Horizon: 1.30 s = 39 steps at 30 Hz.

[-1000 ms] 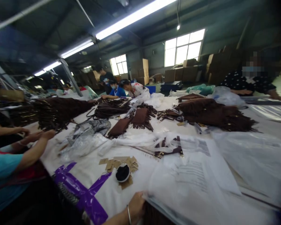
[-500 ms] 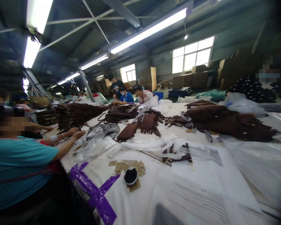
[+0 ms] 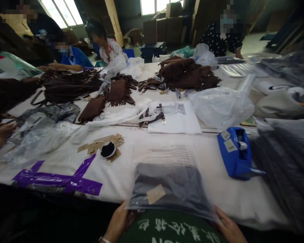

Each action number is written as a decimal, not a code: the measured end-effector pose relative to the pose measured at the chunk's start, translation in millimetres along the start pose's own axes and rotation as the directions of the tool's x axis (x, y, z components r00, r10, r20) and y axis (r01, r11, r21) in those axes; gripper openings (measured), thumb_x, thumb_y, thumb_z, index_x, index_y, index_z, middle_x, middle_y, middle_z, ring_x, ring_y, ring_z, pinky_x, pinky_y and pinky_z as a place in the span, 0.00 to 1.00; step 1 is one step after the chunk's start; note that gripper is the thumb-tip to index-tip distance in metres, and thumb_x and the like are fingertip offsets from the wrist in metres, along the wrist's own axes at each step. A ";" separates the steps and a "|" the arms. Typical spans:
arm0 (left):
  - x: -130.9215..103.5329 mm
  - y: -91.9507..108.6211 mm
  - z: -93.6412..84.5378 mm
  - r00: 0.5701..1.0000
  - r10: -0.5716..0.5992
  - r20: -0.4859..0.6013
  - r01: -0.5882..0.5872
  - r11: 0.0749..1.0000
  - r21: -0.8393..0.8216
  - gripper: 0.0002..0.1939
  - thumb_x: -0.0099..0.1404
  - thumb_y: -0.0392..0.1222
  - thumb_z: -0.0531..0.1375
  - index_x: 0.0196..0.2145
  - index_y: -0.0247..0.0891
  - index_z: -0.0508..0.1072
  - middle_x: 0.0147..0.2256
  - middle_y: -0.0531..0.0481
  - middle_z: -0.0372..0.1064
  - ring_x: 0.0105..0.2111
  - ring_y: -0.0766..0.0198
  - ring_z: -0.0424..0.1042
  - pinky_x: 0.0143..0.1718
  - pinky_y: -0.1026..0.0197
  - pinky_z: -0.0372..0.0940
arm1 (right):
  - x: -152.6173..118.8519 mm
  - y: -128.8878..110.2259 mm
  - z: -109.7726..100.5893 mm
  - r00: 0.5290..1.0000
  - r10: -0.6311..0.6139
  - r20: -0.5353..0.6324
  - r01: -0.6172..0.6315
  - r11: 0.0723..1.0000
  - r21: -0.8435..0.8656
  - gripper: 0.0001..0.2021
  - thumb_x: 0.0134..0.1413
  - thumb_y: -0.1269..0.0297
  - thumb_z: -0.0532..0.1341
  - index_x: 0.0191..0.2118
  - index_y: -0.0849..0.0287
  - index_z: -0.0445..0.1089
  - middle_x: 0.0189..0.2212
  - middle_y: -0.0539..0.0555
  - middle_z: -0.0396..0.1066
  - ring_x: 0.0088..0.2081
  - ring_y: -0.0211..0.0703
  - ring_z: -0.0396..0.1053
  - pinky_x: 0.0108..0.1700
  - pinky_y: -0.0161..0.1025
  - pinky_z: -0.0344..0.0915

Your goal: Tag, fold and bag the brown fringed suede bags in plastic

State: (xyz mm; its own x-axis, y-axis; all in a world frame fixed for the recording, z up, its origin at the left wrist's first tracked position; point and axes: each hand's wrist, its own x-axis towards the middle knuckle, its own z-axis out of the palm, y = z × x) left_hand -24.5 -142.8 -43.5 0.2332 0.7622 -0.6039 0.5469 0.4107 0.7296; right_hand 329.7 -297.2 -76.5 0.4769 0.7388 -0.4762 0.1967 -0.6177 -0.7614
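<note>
A clear plastic bag (image 3: 164,153) with printed lines on its upper part lies at the table's near edge. Inside it is a flat dark item (image 3: 182,182) with a tan paper tag (image 3: 155,194); its kind is hard to make out through the film. My left hand (image 3: 118,221) is closed on the bag's near left corner, fingers partly hidden beneath it. At the near right corner, my right hand (image 3: 229,224) grips the film.
A blue tape dispenser (image 3: 234,153) stands right of the bag. Leftward are tan tags (image 3: 93,145), a white bowl (image 3: 108,150) and purple tape (image 3: 73,182). Filled dark packages (image 3: 288,162) are stacked at right. Brown fringed bags (image 3: 190,72) lie further back; co-workers sit beyond.
The view has swung right and downward. Both my hands and more of the plastic bag with its dark contents have come into sight, along with the blue tape dispenser.
</note>
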 end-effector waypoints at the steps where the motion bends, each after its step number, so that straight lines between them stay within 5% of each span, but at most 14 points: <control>1: -1.1 1.5 -0.7 0.999 0.002 0.043 -0.001 1.000 -0.014 0.29 0.60 0.63 0.49 0.39 0.37 0.75 0.27 0.47 0.73 0.32 0.55 0.72 0.34 0.57 0.68 | -1.6 2.5 0.5 1.000 0.009 0.006 -0.009 1.000 0.024 0.23 0.40 0.47 0.57 0.39 0.56 0.75 0.39 0.54 0.76 0.47 0.53 0.70 0.47 0.40 0.68; 5: -11.7 -4.9 -8.2 0.989 0.123 0.077 -0.129 0.989 0.074 0.20 0.59 0.55 0.55 0.43 0.42 0.74 0.38 0.48 0.74 0.43 0.54 0.70 0.47 0.58 0.64 | -12.8 29.3 -6.4 0.999 -0.047 0.019 0.047 0.999 0.028 0.23 0.40 0.51 0.61 0.43 0.57 0.75 0.47 0.55 0.71 0.51 0.55 0.66 0.51 0.41 0.65; 9: -20.7 -13.3 -18.7 0.952 0.230 0.201 -0.270 0.942 0.201 0.17 0.60 0.50 0.54 0.44 0.46 0.74 0.42 0.50 0.74 0.43 0.54 0.71 0.46 0.60 0.65 | -19.3 47.8 -14.5 0.993 -0.079 0.090 0.077 0.997 0.027 0.24 0.45 0.54 0.60 0.49 0.58 0.71 0.51 0.54 0.67 0.55 0.54 0.62 0.55 0.41 0.60; 13: -1.3 18.7 -14.7 0.966 0.170 0.195 -0.191 0.977 0.091 0.16 0.62 0.49 0.52 0.41 0.42 0.75 0.38 0.49 0.75 0.38 0.55 0.72 0.42 0.57 0.67 | -2.8 15.6 -17.7 0.988 -0.104 0.117 0.104 0.995 0.010 0.27 0.46 0.52 0.59 0.52 0.60 0.68 0.53 0.56 0.65 0.55 0.53 0.61 0.57 0.42 0.59; 17: 33.3 52.5 -0.8 0.992 0.091 0.089 -0.079 0.988 -0.129 0.19 0.61 0.45 0.48 0.43 0.31 0.70 0.31 0.44 0.74 0.31 0.58 0.74 0.32 0.59 0.69 | 16.4 -27.3 -24.3 0.995 -0.103 0.002 0.103 0.994 0.045 0.32 0.51 0.51 0.55 0.60 0.59 0.56 0.55 0.56 0.64 0.55 0.50 0.62 0.55 0.43 0.62; 20: 38.6 49.3 3.9 0.993 0.092 0.068 -0.096 0.994 0.043 0.24 0.60 0.39 0.46 0.54 0.31 0.61 0.24 0.51 0.70 0.20 0.63 0.70 0.22 0.63 0.65 | 12.3 -27.6 -27.3 0.998 0.010 0.063 -0.019 0.990 0.142 0.36 0.54 0.48 0.51 0.65 0.60 0.43 0.44 0.59 0.73 0.45 0.51 0.71 0.48 0.45 0.69; 22: 32.2 40.7 2.0 0.983 0.184 0.019 -0.182 0.949 0.257 0.31 0.59 0.36 0.47 0.61 0.36 0.50 0.24 0.55 0.68 0.21 0.64 0.68 0.24 0.64 0.65 | 4.0 -17.6 -25.3 0.993 0.066 0.096 -0.083 0.978 0.190 0.37 0.55 0.46 0.48 0.65 0.60 0.37 0.38 0.59 0.75 0.40 0.50 0.74 0.45 0.46 0.71; 24: 23.9 35.8 -2.3 0.933 0.354 -0.064 -0.281 0.828 0.485 0.34 0.60 0.36 0.50 0.63 0.38 0.44 0.26 0.55 0.67 0.23 0.64 0.69 0.29 0.62 0.66 | -3.0 -10.0 -21.3 0.998 0.063 0.016 -0.064 0.989 0.132 0.36 0.56 0.46 0.48 0.65 0.56 0.38 0.39 0.58 0.73 0.39 0.50 0.73 0.45 0.48 0.70; 26: 18.3 38.2 -6.1 0.804 0.590 -0.080 -0.402 0.636 0.658 0.32 0.63 0.39 0.51 0.63 0.37 0.45 0.29 0.52 0.67 0.27 0.62 0.70 0.34 0.60 0.66 | -5.1 -9.6 -18.1 0.991 -0.036 -0.131 0.028 0.998 -0.060 0.34 0.55 0.48 0.52 0.64 0.51 0.43 0.42 0.57 0.70 0.41 0.51 0.71 0.47 0.49 0.68; 29: 18.3 52.4 -2.7 0.543 0.830 0.129 -0.565 0.247 0.787 0.29 0.65 0.41 0.54 0.62 0.40 0.51 0.45 0.43 0.67 0.46 0.55 0.67 0.51 0.51 0.60 | 2.4 -18.1 -16.8 0.906 -0.331 -0.264 0.222 0.903 -0.369 0.30 0.52 0.53 0.56 0.62 0.49 0.51 0.49 0.57 0.62 0.48 0.53 0.65 0.54 0.52 0.61; 31: 23.7 65.4 9.2 0.443 0.824 0.354 -0.624 0.000 0.781 0.29 0.64 0.40 0.55 0.61 0.42 0.52 0.57 0.43 0.57 0.58 0.51 0.55 0.59 0.46 0.49 | 11.4 -24.1 -16.7 0.848 -0.461 -0.262 0.322 0.840 -0.436 0.28 0.54 0.57 0.55 0.60 0.50 0.53 0.52 0.57 0.58 0.53 0.52 0.60 0.57 0.51 0.57; 34: 37.9 86.0 38.3 0.367 0.735 0.570 -0.702 -0.183 0.688 0.31 0.64 0.40 0.56 0.62 0.44 0.49 0.63 0.47 0.47 0.62 0.50 0.44 0.61 0.44 0.42 | 24.0 -28.4 -13.8 0.840 -0.485 -0.245 0.361 0.835 -0.416 0.24 0.57 0.57 0.53 0.60 0.50 0.55 0.49 0.56 0.60 0.51 0.49 0.62 0.55 0.48 0.60; 36: 49.7 98.6 58.0 0.362 0.717 0.595 -0.740 -0.167 0.651 0.34 0.62 0.38 0.57 0.62 0.43 0.47 0.63 0.47 0.45 0.62 0.50 0.43 0.61 0.43 0.43 | 28.9 -28.4 -11.0 0.850 -0.478 -0.222 0.368 0.840 -0.399 0.23 0.59 0.58 0.51 0.60 0.50 0.55 0.45 0.56 0.64 0.48 0.47 0.65 0.53 0.47 0.63; 39: 67.3 113.2 77.0 0.409 0.712 0.571 -0.779 -0.053 0.624 0.38 0.55 0.31 0.59 0.61 0.43 0.50 0.59 0.44 0.53 0.58 0.50 0.52 0.56 0.47 0.53 | 28.8 -27.1 -8.5 0.851 -0.481 -0.210 0.381 0.842 -0.382 0.23 0.59 0.64 0.48 0.60 0.50 0.53 0.50 0.55 0.65 0.52 0.47 0.64 0.55 0.49 0.61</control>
State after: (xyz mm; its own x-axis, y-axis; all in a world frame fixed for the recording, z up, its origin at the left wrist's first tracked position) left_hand 115.1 -83.5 -26.3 0.9436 0.3186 0.0896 0.2914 -0.9282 0.2314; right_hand 345.4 -261.5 -65.9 0.4911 0.8695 0.0532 0.6748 -0.3411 -0.6544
